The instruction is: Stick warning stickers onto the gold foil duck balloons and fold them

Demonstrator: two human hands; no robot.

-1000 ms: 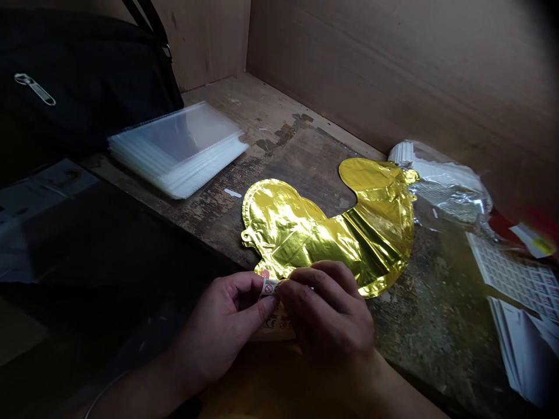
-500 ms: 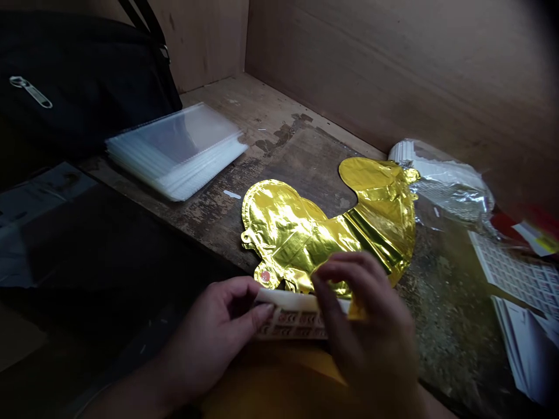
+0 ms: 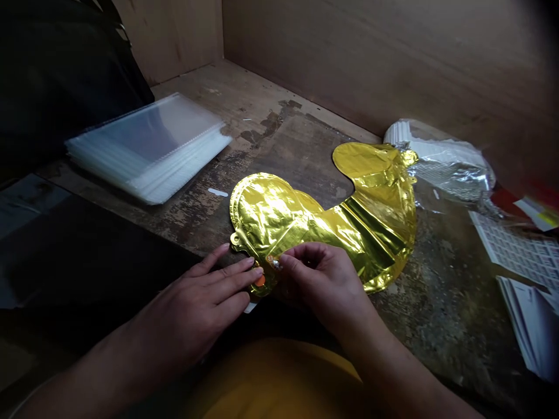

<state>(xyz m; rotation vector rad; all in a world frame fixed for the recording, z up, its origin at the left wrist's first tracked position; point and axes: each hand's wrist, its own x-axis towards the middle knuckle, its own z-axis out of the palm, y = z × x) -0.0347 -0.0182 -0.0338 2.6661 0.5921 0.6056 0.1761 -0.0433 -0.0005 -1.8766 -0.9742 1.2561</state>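
A shiny gold foil balloon (image 3: pixel 279 209), flat and curved, lies on the worn table. My left hand (image 3: pixel 205 302) rests with its fingers stretched out on the balloon's near left end, beside an orange-red round spot (image 3: pixel 260 280). A white corner of the printed sticker sheet (image 3: pixel 250 306) peeks out below that hand; the rest is hidden. My right hand (image 3: pixel 321 276) is closed in a pinch over the same end of the foil. At its fingertips is a small clear sticker (image 3: pixel 273 262) with an orange print, close to or touching the foil.
A stack of clear plastic sleeves (image 3: pixel 148 151) lies at the left, near a black bag (image 3: pixel 65 75). On the right are a plastic-wrapped white bundle (image 3: pixel 445 157), printed sticker sheets (image 3: pixel 515 250) and folded white papers (image 3: pixel 530 326). A wooden wall (image 3: pixel 371 70) closes the back.
The sticker sheet has gone down, mostly out of sight. My left hand has let its grip open and spread over the balloon's end. My right hand has moved left and down to the foil.
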